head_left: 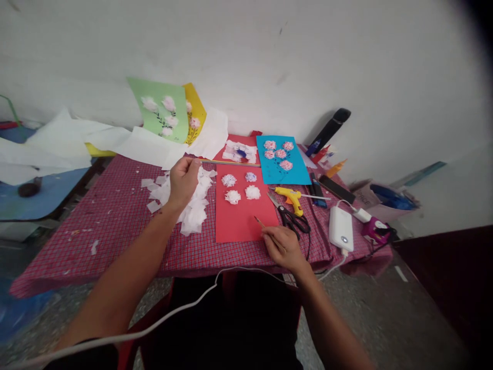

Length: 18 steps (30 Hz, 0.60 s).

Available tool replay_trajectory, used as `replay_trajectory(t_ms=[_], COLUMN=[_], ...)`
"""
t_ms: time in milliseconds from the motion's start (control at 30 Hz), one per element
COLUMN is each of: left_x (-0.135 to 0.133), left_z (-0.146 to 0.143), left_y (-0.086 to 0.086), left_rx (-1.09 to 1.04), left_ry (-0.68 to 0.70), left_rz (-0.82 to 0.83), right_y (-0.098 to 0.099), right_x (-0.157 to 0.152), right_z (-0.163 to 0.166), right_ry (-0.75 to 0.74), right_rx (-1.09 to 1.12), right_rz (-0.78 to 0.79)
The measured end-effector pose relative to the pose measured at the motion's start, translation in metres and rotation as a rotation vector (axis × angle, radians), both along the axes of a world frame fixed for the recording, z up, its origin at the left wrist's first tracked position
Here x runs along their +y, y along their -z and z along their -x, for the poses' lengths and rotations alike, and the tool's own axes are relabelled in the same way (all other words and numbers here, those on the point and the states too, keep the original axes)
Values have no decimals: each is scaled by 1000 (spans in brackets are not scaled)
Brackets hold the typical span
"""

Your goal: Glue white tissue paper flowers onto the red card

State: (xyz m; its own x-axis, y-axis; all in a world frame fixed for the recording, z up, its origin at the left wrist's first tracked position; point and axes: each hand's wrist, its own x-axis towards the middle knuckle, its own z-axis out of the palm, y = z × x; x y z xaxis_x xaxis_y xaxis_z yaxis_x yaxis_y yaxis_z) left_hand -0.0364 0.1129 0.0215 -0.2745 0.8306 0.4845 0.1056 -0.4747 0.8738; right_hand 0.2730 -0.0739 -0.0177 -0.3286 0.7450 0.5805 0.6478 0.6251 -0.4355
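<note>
Pinching what looks like the end of a long thin stick (231,162), the left hand (184,181) sits over a heap of white paper scraps (193,208), though it is hard to tell whether it touches them. The stick runs along the top of a red card (246,223). The right hand (283,249) rests near the card's bottom edge, its fingers curled narrowly around a short thin stick (259,222) that points up and left onto the card. Four white paper flowers (232,197) lie in two rows on the red card, and one of them has a bluish tint. Everything stands on a table covered with a red checked cloth (115,221). Just right of the red card lies a blue card (283,159) with pink flowers. Below it are a yellow glue gun (290,198) and black-handled scissors (290,220), with a white power bank (341,228) further right. A green card (162,110) and a yellow card (195,113) lean against the wall behind, and white paper sheets (61,144) spread out to the left.
</note>
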Motion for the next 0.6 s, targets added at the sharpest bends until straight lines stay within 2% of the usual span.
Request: replay_trajectory(t_ms=[467,600], left_x=[2,1], left_z=[2,1], left_y=[5,3], left_rx=[-40,-8], left_ry=[16,-3], left_rz=[57,15], right_y=[-4,-1], right_x=[0,0], right_z=[2,0], right_ry=[-19,-13], right_rx=[-6,-11], right_rz=[5,9])
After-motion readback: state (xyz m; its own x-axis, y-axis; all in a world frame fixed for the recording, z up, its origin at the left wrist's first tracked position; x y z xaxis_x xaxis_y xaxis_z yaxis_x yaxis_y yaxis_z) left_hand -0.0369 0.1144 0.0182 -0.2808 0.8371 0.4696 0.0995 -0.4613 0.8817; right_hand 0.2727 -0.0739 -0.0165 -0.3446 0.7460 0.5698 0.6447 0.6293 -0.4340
